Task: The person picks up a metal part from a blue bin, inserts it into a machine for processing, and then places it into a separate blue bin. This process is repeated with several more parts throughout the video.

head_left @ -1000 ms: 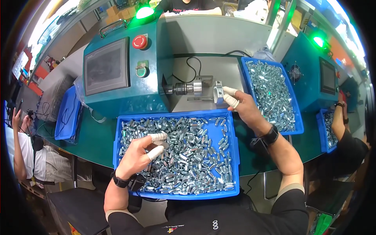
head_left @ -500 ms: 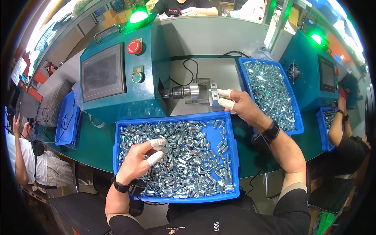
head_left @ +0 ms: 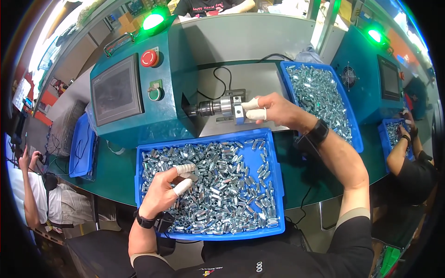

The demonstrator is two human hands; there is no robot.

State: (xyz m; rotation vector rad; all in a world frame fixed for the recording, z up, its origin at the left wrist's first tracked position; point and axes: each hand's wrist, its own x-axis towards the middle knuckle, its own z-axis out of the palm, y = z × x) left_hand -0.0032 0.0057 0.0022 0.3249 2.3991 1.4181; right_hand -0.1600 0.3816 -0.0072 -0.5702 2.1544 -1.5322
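Above the near blue tray [head_left: 208,235] of small silvery hexagonal metal pieces [head_left: 218,185] hovers my left hand [head_left: 161,192]. Its covered thumb and finger curl toward each other; what they hold, if anything, blends with the pieces behind. My right hand [head_left: 278,111] grips the right side of a metal block [head_left: 238,111] with white-covered fingertips. That block stands against the round metal collar on the spindle [head_left: 208,108], which comes out of the teal machine [head_left: 176,88]. Anything inside the block is hidden.
The machine carries a screen [head_left: 117,90], a red stop button [head_left: 149,58] and a lit green lamp [head_left: 153,22]. A second full blue tray [head_left: 350,125] stands at right. Beyond it are another teal machine [head_left: 359,83] and a co-worker's arm [head_left: 397,155]. An empty-looking tray [head_left: 81,148] lies left.
My right hand has moved left with the metal block, closing the gap to the collar. My left hand stays over the tray. The view has shifted slightly.
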